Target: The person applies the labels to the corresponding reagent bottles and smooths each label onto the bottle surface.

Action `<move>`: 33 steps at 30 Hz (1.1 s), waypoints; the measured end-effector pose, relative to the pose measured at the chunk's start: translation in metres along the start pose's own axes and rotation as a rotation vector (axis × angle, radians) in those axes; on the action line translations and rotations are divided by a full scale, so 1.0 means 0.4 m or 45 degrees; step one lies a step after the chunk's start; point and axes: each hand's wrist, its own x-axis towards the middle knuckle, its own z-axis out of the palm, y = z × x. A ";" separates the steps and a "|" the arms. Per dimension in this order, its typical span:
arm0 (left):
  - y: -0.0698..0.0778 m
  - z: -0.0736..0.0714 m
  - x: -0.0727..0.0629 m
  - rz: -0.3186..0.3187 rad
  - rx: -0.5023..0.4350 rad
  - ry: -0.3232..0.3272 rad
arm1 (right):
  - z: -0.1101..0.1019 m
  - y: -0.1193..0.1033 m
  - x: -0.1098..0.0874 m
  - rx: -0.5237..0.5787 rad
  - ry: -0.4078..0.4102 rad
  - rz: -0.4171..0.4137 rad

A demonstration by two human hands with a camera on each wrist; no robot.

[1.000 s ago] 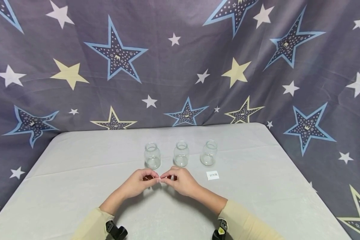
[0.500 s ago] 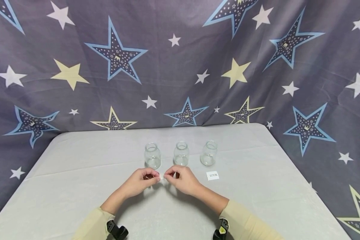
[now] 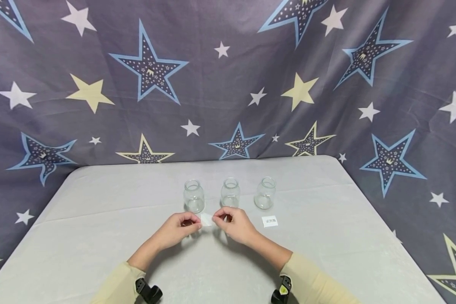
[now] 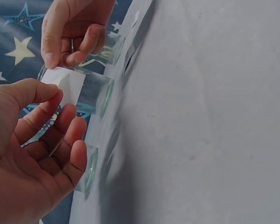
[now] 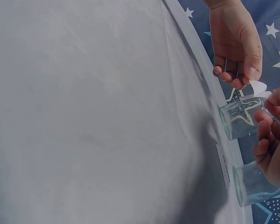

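Note:
Both hands hold a small white paper slip (image 3: 206,219) between them, above the table and in front of the jars. My left hand (image 3: 176,230) pinches its left edge between thumb and forefinger. At the opposite edge, my right hand (image 3: 236,226) pinches the slip with thumb and fingertips. A crease or bend runs across the paper slip (image 4: 69,84) in the left wrist view, and it looks curled in the right wrist view. Just beyond the hands stand three clear, lidless glass jars: a left jar (image 3: 194,200), a middle jar (image 3: 230,194) and a right jar (image 3: 265,196).
A white paper label (image 3: 270,221) with dark handwritten characters lies before the right jar. A pale cloth covers the table (image 3: 327,236). Behind it hangs a dark star-patterned curtain (image 3: 205,93).
My right hand has moved slightly right and away from the left hand. The white slip, mostly hidden between the fingertips before, now shows spread between them. The left hand has barely moved.

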 end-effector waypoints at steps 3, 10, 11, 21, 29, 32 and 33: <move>-0.002 0.000 -0.001 -0.004 0.007 0.001 | -0.002 -0.003 -0.002 0.013 0.009 0.009; -0.007 -0.002 -0.002 -0.011 0.032 0.017 | -0.009 -0.004 0.000 0.036 0.024 0.007; -0.008 -0.003 -0.002 -0.011 0.032 0.018 | -0.009 -0.003 0.000 0.040 0.027 0.012; -0.010 -0.005 -0.006 -0.010 0.029 0.010 | -0.010 0.007 0.000 0.098 0.093 0.067; -0.008 -0.006 -0.008 -0.027 0.022 0.016 | -0.020 0.007 0.000 0.123 0.112 0.058; -0.007 -0.008 -0.009 -0.034 0.027 0.021 | -0.024 0.008 0.000 0.152 0.124 0.049; -0.006 -0.008 -0.009 -0.034 0.027 0.021 | -0.025 0.009 0.000 0.160 0.128 0.050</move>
